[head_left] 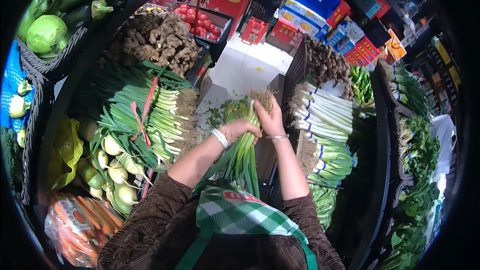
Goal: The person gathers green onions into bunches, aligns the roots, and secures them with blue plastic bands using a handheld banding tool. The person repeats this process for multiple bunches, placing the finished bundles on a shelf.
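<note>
A bunch of scallions (244,154) is held upside-down in front of my apron, with its rooty ends pointing away from me and its green leaves hanging toward my body. My left hand (240,131) is closed around the stems. Higher up, my right hand (270,119) grips the white part just below the roots, fingers wrapped round it. To the left lies a big heap of scallions (167,120), part of it bound with red tape (145,115). Blue-banded leeks (325,112) lie on the right-hand shelf.
Ginger (162,42) and tomatoes (200,22) stand at the far left, with green radishes (120,172) and bagged carrots (85,227) nearer. Leafy scraps (215,112) lie ahead on the pale floor (245,67). Baskets of greens (417,150) line the right; stacked boxes (310,7) stand behind.
</note>
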Motion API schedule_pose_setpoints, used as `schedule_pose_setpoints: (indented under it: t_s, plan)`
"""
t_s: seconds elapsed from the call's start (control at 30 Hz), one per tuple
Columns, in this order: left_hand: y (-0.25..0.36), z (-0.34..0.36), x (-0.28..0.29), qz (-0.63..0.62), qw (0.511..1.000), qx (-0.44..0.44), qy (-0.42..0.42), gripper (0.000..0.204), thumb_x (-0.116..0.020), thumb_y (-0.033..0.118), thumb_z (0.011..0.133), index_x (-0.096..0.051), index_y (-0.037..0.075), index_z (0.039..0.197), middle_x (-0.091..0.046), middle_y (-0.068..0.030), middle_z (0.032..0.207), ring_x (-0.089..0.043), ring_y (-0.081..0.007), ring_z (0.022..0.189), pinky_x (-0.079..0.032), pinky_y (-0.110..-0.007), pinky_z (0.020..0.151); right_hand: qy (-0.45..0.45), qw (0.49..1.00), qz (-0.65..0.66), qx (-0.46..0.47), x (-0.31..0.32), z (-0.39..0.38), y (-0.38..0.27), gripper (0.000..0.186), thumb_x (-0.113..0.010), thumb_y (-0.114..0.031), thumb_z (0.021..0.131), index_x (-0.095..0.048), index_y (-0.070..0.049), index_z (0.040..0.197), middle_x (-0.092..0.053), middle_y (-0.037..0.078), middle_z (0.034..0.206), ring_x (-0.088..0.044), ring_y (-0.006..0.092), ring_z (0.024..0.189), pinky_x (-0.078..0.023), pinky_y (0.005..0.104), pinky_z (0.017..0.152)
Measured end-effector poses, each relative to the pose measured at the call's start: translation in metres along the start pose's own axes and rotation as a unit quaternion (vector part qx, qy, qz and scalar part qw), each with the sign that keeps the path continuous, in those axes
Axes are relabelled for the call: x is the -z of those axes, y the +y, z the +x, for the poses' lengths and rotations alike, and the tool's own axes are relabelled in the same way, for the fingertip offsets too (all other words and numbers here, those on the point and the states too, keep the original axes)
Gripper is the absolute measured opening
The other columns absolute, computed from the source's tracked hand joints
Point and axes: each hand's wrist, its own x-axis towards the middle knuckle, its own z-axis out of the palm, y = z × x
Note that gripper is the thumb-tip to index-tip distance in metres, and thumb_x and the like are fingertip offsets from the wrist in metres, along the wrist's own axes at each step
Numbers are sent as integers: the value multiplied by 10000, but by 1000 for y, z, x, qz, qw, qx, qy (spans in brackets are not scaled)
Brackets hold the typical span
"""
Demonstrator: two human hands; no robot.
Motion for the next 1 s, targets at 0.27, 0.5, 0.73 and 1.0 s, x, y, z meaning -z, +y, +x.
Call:
schedule_pose_setpoints:
  t_s: [0.27, 0.5, 0.73, 1.0]
  plan:
    - [23, 6, 13, -82, 984, 85, -136, 160, -681, 106, 771, -609, 10, 877, -606, -100, 661, -621, -204, 582, -526, -314, 584, -41, 982, 182, -29, -10, 11, -29, 342, -675, -37, 855, -565, -3, 1177, -664, 74, 1002, -626, 129, 857, -522, 255, 723]
    - [29, 2, -14, 61, 990, -123, 41, 350, -700, 32, 749, -573, -24, 1070, -647, -74, 883, -633, -164, 740, -522, -285, 667, 73, 993, -64, 73, -5, 20, -34, 272, -701, -87, 839, -575, 13, 1059, -671, 54, 895, -607, 128, 776, -511, 279, 684]
    - [26, -1, -3, 60, 997, -10, 47, 206, -610, 9, 767, -556, -8, 964, -615, -85, 720, -605, -176, 544, -507, -288, 513, -65, 981, 177, -41, 20, 13, -24, 545, -533, -338, 974, -394, -41, 1409, -487, 115, 1341, -456, 158, 1226, -350, 319, 1050]
    - [-7, -4, 5, -53, 995, -39, 80, 176, -608, 50, 817, -584, -11, 980, -654, -115, 796, -633, -190, 628, -520, -309, 552, -40, 983, -174, 45, -13, 3, -12, 554, -525, -307, 978, -350, 6, 1401, -470, 215, 1339, -434, 299, 1252, -331, 370, 1063]
